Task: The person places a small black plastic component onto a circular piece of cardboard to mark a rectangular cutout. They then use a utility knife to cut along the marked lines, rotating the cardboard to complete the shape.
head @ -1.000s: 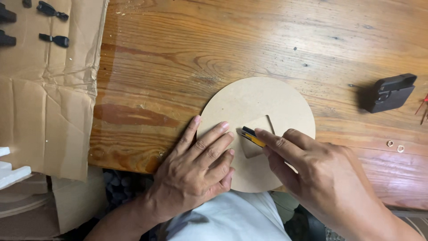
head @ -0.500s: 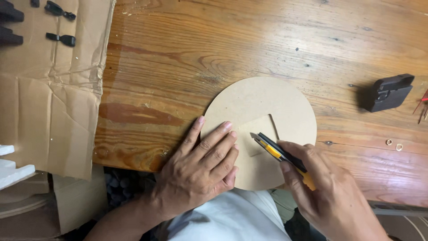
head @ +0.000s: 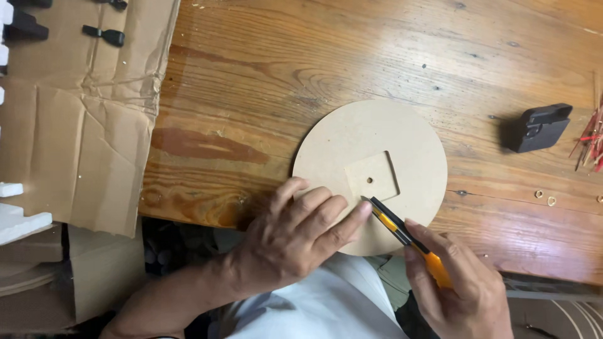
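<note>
Right hand (head: 458,282) with utility knife (head: 402,232) — blade at round board (head: 370,169)

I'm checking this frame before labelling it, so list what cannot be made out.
- Head view: the round tan fibreboard disc has its near-left edge hidden under the left hand.
- The yellow-and-black utility knife has its handle end wrapped by the right hand.
- Red sticks: cut off by the right frame edge.

A round board (head: 370,169) lies on the bench (head: 326,69) at the frame's lower centre, overhanging the near edge, with a square cutout (head: 372,176) in its middle. Flattened cardboard (head: 75,132) covers the left side, small clips (head: 103,34) on it at upper left. A block (head: 539,127) sits at right, sticks (head: 590,135) beyond it at the frame's edge.
</note>
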